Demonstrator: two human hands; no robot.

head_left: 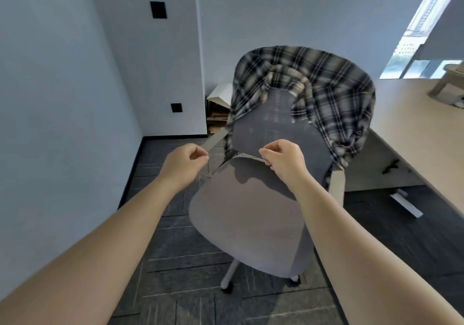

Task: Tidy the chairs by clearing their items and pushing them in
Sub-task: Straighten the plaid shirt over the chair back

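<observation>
A grey swivel chair (246, 214) stands in front of me, its seat bare and facing me. A black-and-white plaid shirt (334, 83) is draped over the top and sides of its backrest. My left hand (183, 164) hovers at the tip of the chair's left armrest (216, 140), fingers curled to the thumb with nothing in them. My right hand (283, 159) is over the rear of the seat, just below the backrest's lower edge, also curled and holding nothing. Neither hand touches the shirt.
A light wooden table (414, 114) runs along the right, just behind the chair. Cardboard pieces (217, 114) lean in the far corner. A white strip (406, 203) lies on the dark carpet under the table edge. A wall is close on the left.
</observation>
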